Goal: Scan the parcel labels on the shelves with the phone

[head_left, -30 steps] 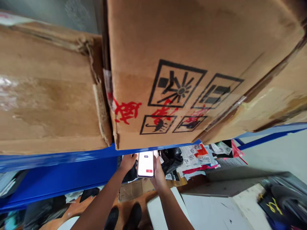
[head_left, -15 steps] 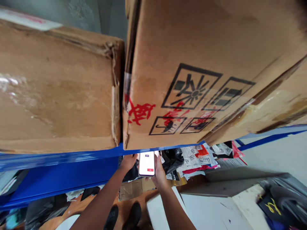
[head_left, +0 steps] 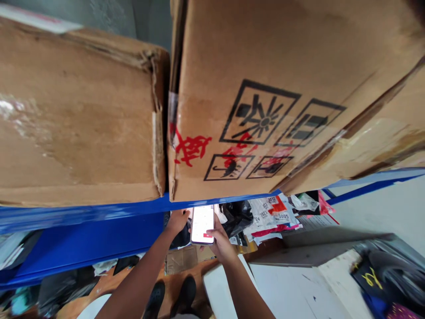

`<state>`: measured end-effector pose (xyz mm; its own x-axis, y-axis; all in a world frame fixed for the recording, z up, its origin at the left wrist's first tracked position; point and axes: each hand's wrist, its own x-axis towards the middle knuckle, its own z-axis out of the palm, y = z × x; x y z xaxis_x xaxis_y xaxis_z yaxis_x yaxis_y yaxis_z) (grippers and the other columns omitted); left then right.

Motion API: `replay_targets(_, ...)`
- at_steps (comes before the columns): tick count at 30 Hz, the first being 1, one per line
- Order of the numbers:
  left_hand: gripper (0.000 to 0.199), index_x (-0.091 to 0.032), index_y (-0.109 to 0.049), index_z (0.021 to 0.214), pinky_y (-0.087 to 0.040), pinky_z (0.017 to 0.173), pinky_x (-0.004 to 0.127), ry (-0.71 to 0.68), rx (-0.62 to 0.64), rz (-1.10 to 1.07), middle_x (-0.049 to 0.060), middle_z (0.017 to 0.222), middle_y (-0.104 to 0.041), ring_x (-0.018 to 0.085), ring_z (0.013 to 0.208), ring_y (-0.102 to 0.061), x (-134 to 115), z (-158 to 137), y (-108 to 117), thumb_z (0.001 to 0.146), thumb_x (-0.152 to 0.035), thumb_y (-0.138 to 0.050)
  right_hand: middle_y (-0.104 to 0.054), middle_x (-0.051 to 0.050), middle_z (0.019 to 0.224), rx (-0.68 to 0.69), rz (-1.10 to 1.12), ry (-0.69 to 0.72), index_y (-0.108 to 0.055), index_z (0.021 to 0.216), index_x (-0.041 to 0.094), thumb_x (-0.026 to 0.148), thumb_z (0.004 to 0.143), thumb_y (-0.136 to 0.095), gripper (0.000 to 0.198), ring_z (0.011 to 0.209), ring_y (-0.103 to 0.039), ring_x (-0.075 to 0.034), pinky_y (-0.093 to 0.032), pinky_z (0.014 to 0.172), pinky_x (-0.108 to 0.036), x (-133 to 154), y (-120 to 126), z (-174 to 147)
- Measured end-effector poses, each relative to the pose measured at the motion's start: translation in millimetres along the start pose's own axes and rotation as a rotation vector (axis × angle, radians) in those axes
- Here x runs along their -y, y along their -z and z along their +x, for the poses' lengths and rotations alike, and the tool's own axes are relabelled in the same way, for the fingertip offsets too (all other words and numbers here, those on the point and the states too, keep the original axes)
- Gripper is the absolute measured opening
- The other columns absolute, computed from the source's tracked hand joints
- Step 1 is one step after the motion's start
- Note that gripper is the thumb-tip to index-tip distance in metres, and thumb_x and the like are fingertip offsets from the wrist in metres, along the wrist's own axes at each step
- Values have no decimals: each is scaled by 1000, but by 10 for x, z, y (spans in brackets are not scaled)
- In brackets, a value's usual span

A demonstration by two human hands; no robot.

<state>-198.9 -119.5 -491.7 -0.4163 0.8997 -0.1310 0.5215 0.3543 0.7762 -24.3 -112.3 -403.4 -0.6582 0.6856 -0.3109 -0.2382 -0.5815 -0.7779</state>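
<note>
My right hand (head_left: 221,241) grips a smartphone (head_left: 202,221) with a lit white screen. Its thumb lies over the red button at the screen's lower right. Just left of the phone is my left hand (head_left: 178,221), its fingers curled in; what they hold is hidden. A black plastic parcel (head_left: 181,239) shows beneath the left wrist. Right of the phone lie a crumpled black bag (head_left: 238,216) and several white parcels (head_left: 262,215) with printed number labels.
Large cardboard boxes (head_left: 79,124) fill the blue upper shelf (head_left: 133,207) close in front. Below is a blue lower shelf (head_left: 99,239). Dark bags (head_left: 66,288) lie underneath at left. A white surface (head_left: 285,288) and a white wall (head_left: 381,208) stand at right.
The right thumb has moved across onto the red button on the phone's screen. The screen's content has changed. The view has tilted slightly, so the boxes sit a little higher and further left.
</note>
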Motion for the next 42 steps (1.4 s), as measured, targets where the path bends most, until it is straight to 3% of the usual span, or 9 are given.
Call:
replay_targets(9, 28, -21, -44, 55, -41, 84, 30, -18, -6, 4, 5, 80, -63, 18, 97, -57, -79, -30, 46, 82, -12, -47, -73, -6, 110, 27, -42, 25, -15, 147, 32, 13, 61, -67, 103, 84, -71, -27, -50, 39, -23, 55, 76, -281)
replay_targets(14, 29, -19, -42, 55, -41, 82, 30, -8, -20, 24, 2, 73, -59, 16, 86, -57, -69, -18, 23, 82, -10, -49, -76, -9, 97, -144, 6, 99, -11, 148, 26, 16, 59, -73, 108, 81, -72, -30, -49, 37, -24, 62, 280, -557)
replay_targets(23, 26, -19, -54, 56, -41, 75, 29, -24, -5, 16, 2, 70, -60, 18, 81, -58, -187, -82, 29, 82, -13, -51, -76, -10, 88, -298, 50, 97, -21, 144, 26, 18, 59, -78, 104, 59, -64, -20, -45, 39, -25, 104, 487, -957)
replay_targets(28, 20, -19, -68, 72, -41, 96, 31, -28, 9, 9, 5, 93, -66, 20, 104, -56, -392, -140, -85, 83, -13, -52, -76, -9, 85, -349, 40, 68, -16, 145, 24, 18, 58, -76, 105, 60, -64, -21, -43, 40, -24, 116, 343, -1025)
replay_targets(31, 18, -18, -71, 82, -36, 106, 38, 4, 9, 25, 9, 117, -61, 25, 120, -48, -513, -160, -204, 83, -18, -54, -75, -8, 84, -342, 50, 72, -20, 142, 24, 18, 58, -75, 101, 57, -61, -19, -42, 40, -24, 124, 273, -1037)
replay_targets(36, 18, -22, -73, 82, -31, 105, 61, 74, 30, 62, 8, 142, -44, 41, 137, -27, -617, -220, -323, 84, -32, -57, -75, -10, 88, -338, 31, 57, -26, 138, 22, 17, 59, -73, 92, 59, -62, -19, -43, 42, -25, 98, 282, -1050)
replay_targets(38, 23, -24, -73, 84, -29, 106, 62, 83, 22, 78, 7, 144, -43, 40, 138, -25, -626, -247, -325, 87, -33, -53, -76, -11, 90, -318, 40, 44, -20, 141, 21, 19, 59, -71, 97, 62, -64, -22, -42, 42, -26, 84, 304, -1054)
replay_targets(40, 26, -23, -71, 98, -31, 108, 55, 99, -16, 95, 9, 145, -41, 35, 137, -32, -639, -266, -327, 91, -28, -46, -76, -12, 91, -279, 65, 31, -13, 144, 21, 22, 59, -70, 102, 66, -66, -24, -43, 43, -27, 62, 331, -1051)
replay_targets(42, 33, -23, -63, 119, -29, 109, 56, 132, -61, 118, 14, 150, -34, 35, 136, -33, -670, -279, -352, 89, -24, -50, -75, -12, 88, -238, 79, 21, -8, 145, 20, 25, 58, -70, 108, 67, -67, -26, -44, 43, -28, 31, 357, -1039)
